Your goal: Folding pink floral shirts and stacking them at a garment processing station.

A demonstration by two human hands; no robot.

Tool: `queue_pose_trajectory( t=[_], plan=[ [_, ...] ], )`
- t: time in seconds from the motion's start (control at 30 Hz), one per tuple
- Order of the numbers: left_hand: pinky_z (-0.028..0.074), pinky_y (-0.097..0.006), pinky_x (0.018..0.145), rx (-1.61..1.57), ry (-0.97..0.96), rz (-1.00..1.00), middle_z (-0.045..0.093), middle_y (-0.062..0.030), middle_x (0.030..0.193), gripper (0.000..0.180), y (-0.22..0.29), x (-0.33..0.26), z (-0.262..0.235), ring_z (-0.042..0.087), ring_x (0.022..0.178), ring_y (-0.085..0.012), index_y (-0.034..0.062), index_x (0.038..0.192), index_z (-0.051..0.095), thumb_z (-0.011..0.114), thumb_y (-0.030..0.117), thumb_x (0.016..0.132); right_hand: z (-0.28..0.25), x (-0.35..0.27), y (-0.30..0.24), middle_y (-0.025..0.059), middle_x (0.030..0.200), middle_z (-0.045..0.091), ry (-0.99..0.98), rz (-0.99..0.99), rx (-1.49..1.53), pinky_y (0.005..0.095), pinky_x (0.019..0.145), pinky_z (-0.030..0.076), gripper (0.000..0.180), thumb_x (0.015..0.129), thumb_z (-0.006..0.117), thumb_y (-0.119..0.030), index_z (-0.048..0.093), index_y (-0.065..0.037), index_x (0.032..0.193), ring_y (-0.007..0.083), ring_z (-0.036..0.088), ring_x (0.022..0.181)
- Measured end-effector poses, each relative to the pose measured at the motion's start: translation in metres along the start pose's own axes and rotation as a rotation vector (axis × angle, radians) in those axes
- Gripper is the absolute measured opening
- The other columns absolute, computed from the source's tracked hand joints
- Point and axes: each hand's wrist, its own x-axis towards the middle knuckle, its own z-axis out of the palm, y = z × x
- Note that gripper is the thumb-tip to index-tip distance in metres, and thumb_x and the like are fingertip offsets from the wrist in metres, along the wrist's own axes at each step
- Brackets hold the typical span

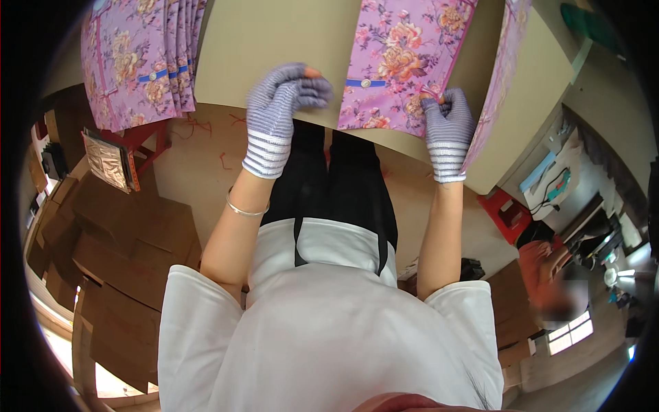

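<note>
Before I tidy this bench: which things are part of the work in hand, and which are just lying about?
In hand:
- purple floral panel, its corner pinched by the gloved right hand
- gloved left hand, fingers curled, holding nothing I can see
- purple floral piece beside the right hand

Lying about:
- stack of matching floral panels
- flattened cardboard on the floor
- red stool

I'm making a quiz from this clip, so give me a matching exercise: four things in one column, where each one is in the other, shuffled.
Things:
1. left hand
2. right hand
3. stack of floral sheets
4. red stool

Places:
A. under the table's right end
B. pinching the middle floral sheet's near corner
C. far left of the table
D. fingers curled above the table's near edge

Pairs: 1-D, 2-B, 3-C, 4-A
</note>
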Motion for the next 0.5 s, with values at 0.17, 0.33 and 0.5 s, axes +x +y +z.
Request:
queue_pose_trajectory(
  t=[0.17, 0.33, 0.5],
  plan=[
    [0.061, -0.038, 0.079, -0.075, -0.422, -0.279, 0.069, -0.0202, 0.089, 0.025, -0.002, -0.002, 0.017, 0.072, 0.084, -0.0300, -0.0082, 0.093, 0.065, 0.045, 0.007, 0.096, 0.000, 0.000, -0.005, -0.0008, 0.062, 0.041, 0.012, 0.013, -0.112, 0.0284, 0.054, 0.037, 0.023, 0.086, 0.071, -0.005, 0.048, -0.004, 0.083, 0.0100, 0.038, 0.056],
    [0.061, -0.038, 0.081, -0.044, -0.148, -0.400, 0.071, -0.0220, 0.091, 0.026, -0.013, -0.003, 0.027, 0.073, 0.091, -0.0334, -0.0078, 0.090, 0.065, 0.046, 0.009, 0.095, 0.003, -0.001, -0.009, 0.0017, 0.061, 0.042, 0.019, 0.017, -0.194, 0.0309, 0.055, 0.038, 0.024, 0.086, 0.072, -0.006, 0.048, -0.004, 0.083, 0.0120, 0.039, 0.055],
    [0.063, -0.046, 0.079, -0.061, -0.007, -0.578, 0.069, -0.0321, 0.097, 0.023, 0.003, 0.026, 0.037, 0.072, 0.090, -0.0413, -0.0077, 0.087, 0.059, 0.047, 0.010, 0.094, 0.002, 0.001, -0.009, 0.0029, 0.061, 0.043, 0.016, 0.021, -0.258, 0.0329, 0.056, 0.039, 0.025, 0.086, 0.072, -0.007, 0.048, -0.003, 0.082, 0.0139, 0.040, 0.056]
  ],
)
